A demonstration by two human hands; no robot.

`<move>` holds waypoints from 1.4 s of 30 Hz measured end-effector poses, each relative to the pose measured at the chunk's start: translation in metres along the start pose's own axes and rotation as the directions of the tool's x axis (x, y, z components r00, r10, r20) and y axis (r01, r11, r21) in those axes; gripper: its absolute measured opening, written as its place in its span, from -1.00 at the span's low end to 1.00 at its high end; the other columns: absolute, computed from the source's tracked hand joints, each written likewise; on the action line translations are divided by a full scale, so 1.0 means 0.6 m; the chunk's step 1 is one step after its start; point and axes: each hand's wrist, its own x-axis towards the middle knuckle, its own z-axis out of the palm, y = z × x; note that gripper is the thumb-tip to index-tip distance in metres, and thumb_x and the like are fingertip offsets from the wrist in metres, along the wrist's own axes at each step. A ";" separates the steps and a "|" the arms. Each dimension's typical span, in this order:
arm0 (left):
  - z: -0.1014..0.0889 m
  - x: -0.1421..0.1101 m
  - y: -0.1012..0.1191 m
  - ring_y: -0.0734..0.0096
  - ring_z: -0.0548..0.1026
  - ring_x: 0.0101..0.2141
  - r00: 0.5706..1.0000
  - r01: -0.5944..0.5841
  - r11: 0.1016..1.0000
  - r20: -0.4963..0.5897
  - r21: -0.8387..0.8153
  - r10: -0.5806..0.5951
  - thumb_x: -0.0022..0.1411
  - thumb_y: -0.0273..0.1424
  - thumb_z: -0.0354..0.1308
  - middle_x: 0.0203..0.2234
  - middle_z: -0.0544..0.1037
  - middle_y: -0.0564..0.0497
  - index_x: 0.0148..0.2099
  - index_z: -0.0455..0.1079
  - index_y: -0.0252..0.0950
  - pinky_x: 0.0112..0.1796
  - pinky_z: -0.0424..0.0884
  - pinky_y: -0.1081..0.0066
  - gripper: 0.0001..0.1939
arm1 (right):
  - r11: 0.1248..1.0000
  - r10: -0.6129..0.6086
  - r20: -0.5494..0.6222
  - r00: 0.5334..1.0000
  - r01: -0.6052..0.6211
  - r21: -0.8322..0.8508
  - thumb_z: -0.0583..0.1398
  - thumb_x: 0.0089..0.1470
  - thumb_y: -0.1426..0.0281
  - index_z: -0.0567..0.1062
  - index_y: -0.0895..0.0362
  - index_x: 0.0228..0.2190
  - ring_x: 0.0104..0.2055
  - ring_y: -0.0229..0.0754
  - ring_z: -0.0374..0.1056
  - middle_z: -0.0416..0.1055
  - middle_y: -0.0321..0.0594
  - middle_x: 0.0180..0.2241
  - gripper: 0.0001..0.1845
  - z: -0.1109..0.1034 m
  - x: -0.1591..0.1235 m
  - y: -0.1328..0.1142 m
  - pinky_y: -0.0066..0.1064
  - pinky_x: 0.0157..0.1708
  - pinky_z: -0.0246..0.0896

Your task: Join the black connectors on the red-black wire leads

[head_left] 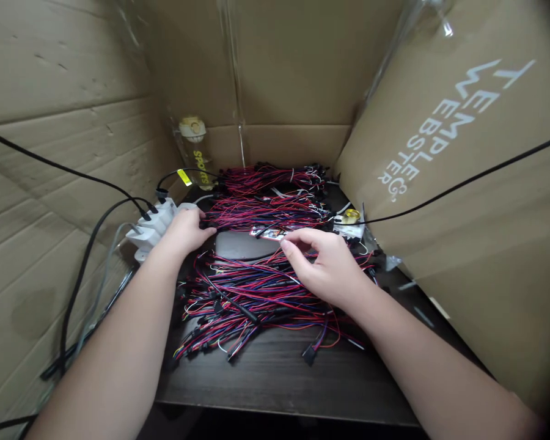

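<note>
My left hand [190, 231] is at the left end of the middle bundle of red, blue and black wires [266, 211]. Its thumb is stretched out and apart from the fingers, whose tips are partly hidden at the wire ends. Over the right side of the front pile of wires [252, 284] is my right hand [327, 263], its thumb and forefinger closed together. Those fingertips meet at the right end of a small printed strip [266, 233]; whether they grip it or a thin wire I cannot tell. Black connectors [309, 354] tip several of the wires.
A third wire bundle [270, 178] lies at the back. A white power strip [153, 229] with plugged-in black cables stands left. Rolls of yellow tape [351, 215] sit right, near a black cable [462, 180]. Cardboard walls [275, 67] enclose the dark table [275, 379] on three sides.
</note>
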 end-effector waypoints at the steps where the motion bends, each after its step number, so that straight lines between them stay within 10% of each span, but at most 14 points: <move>1: 0.001 0.002 0.000 0.02 0.54 -0.03 1.000 0.021 1.000 -0.006 -0.017 -0.021 0.15 -0.18 0.29 -0.08 0.59 -0.21 -0.01 0.48 -0.34 0.00 0.46 0.19 -0.57 | 1.000 0.010 0.019 1.000 -0.010 -0.002 0.18 0.24 0.35 0.62 0.17 -0.33 -0.30 -0.19 0.47 0.59 -0.20 -0.33 -0.78 0.002 0.000 0.002 -0.35 -0.28 0.29; 7: 0.005 0.015 0.008 0.17 0.59 -0.29 0.997 0.076 0.994 -0.010 -0.076 -0.077 0.19 -0.18 0.29 -0.27 0.65 -0.16 -0.04 0.50 -0.36 -0.25 0.45 0.29 -0.60 | 1.000 0.024 0.047 0.999 -0.024 -0.002 0.17 0.25 0.33 0.63 0.20 -0.34 -0.34 -0.20 0.42 0.57 -0.19 -0.38 -0.72 0.005 0.004 0.008 -0.35 -0.32 0.22; 24: -0.005 0.001 0.011 0.13 0.62 -0.19 0.998 0.054 0.999 0.025 0.004 -0.054 0.14 -0.33 0.35 -0.19 0.65 -0.19 0.11 0.47 -0.42 -0.15 0.48 0.33 -0.50 | 1.000 0.024 0.010 1.000 -0.024 -0.005 0.15 0.24 0.36 0.59 0.16 -0.40 -0.36 -0.23 0.42 0.55 -0.26 -0.41 -0.75 0.001 0.006 0.006 -0.38 -0.36 0.20; 32: 0.003 0.007 0.016 0.06 0.59 -0.35 0.996 0.082 0.996 0.033 0.020 -0.083 0.16 -0.22 0.28 -0.49 0.59 -0.20 -0.46 0.55 -0.32 -0.30 0.41 0.25 -0.72 | 0.999 0.036 0.016 0.999 -0.036 -0.002 0.15 0.26 0.33 0.58 0.16 -0.41 -0.37 -0.22 0.40 0.53 -0.25 -0.42 -0.72 0.000 0.006 0.003 -0.37 -0.35 0.19; 42: 0.010 0.029 0.020 0.12 0.58 -0.35 0.996 0.087 0.995 -0.014 -0.049 -0.088 0.17 -0.29 0.23 -0.43 0.65 -0.20 -0.42 0.62 -0.30 -0.32 0.37 0.28 -0.78 | 0.999 0.011 0.027 1.000 -0.009 -0.047 0.15 0.26 0.34 0.59 0.17 -0.42 -0.37 -0.22 0.42 0.54 -0.24 -0.42 -0.71 -0.001 0.003 0.012 -0.37 -0.32 0.19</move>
